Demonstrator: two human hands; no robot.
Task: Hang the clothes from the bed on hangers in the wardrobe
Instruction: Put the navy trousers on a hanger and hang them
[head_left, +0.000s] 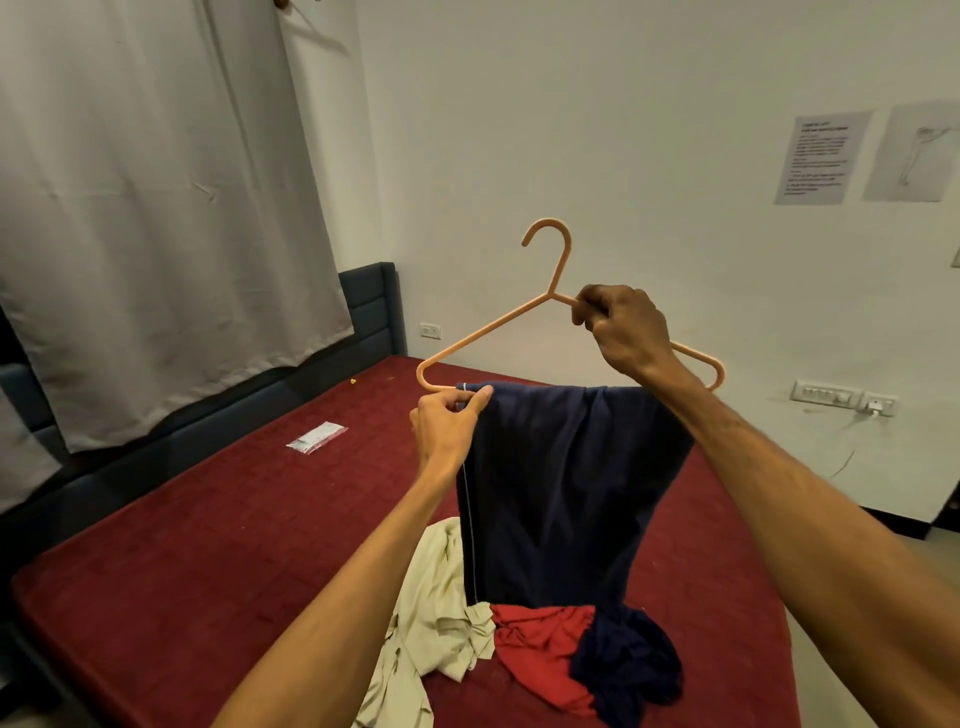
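The navy trousers (561, 478) hang folded over the bottom bar of a peach plastic hanger (488, 328), held up in the air above the bed (234, 519), their lower end reaching down to the pile of clothes. The right hand (623, 327) grips the hanger's right sloping arm just beside the neck, fingers curled round it. The left hand (447, 426) pinches the trousers' left edge between thumb and forefinger at the bar's left end.

Below, on the maroon bed cover, lie a crumpled beige shirt (441, 613) and, touching it, a red and navy garment (545, 649). A small clear packet (317, 438) lies farther up the bed. A grey curtain (145, 208) hangs at the left beside a dark padded headboard (371, 306). Printed sheets (821, 158) are stuck on the white wall above a switch panel (826, 392).
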